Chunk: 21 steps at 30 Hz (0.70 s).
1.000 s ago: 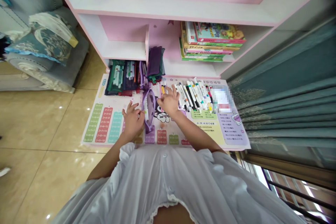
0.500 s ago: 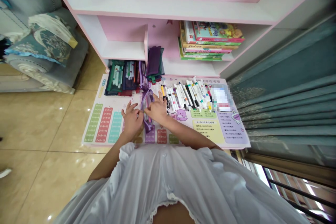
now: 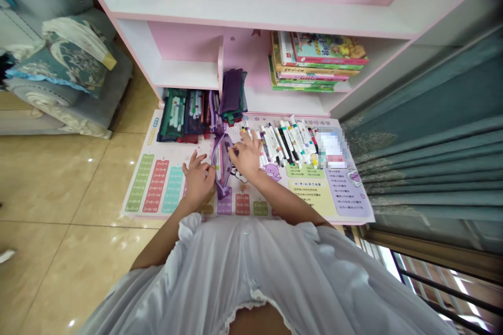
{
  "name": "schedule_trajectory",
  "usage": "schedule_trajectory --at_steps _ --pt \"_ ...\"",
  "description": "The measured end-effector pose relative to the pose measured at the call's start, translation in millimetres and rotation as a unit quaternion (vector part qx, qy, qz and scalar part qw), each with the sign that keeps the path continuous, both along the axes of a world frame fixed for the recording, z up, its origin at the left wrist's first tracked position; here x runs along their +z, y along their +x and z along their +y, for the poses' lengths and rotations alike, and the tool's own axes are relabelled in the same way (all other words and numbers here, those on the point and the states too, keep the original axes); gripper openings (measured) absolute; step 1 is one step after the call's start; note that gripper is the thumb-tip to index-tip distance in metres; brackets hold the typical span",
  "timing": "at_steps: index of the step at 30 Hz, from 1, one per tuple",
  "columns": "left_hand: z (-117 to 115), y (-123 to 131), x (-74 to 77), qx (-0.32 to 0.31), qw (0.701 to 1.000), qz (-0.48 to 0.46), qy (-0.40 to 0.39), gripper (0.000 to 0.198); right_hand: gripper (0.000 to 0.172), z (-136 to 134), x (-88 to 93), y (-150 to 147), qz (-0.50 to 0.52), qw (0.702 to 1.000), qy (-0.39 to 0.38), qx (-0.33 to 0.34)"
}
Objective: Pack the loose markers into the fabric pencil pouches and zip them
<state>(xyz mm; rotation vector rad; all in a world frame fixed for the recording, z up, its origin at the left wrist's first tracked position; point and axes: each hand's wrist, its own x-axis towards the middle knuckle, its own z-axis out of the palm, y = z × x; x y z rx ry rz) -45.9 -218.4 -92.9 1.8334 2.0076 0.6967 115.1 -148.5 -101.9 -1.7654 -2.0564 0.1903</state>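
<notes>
A purple mesh pouch lies unzipped on the printed desk mat, with pens showing inside it. My left hand pinches the pouch's left edge between thumb and index finger, its other fingers spread. Just right of the pouch is my right hand, its thumb and index finger by the pouch's right edge and its other fingers over the left end of a row of markers. Whether the right fingers grip the edge or a marker is too small to tell.
Filled mesh pouches sit at the mat's back left. Dark folded pouches lean by the shelf divider. Stacked books stand on the shelf. A pixelated object lies right of the markers. Curtains hang at the right.
My right hand has moved right from the pouch's opening to the left end of the marker row. My left hand stays at the pouch's edge. More of the pouch's inside shows.
</notes>
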Motion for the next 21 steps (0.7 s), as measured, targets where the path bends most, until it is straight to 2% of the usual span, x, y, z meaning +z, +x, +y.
schedule_trajectory --at_steps 4,10,21 --pt "0.1 -1.5 -1.8 0.000 1.000 -0.001 0.001 0.027 0.027 19.7 -13.0 24.9 -0.038 0.997 -0.009 -0.063" --pt "0.3 -1.0 1.7 0.002 1.000 0.001 -0.007 0.028 0.030 28.2 -28.6 34.1 -0.085 0.994 -0.026 -0.065" --pt "0.2 0.1 0.2 0.001 1.000 0.007 -0.003 0.029 0.028 33.7 -19.0 29.5 -0.088 0.994 -0.049 -0.029"
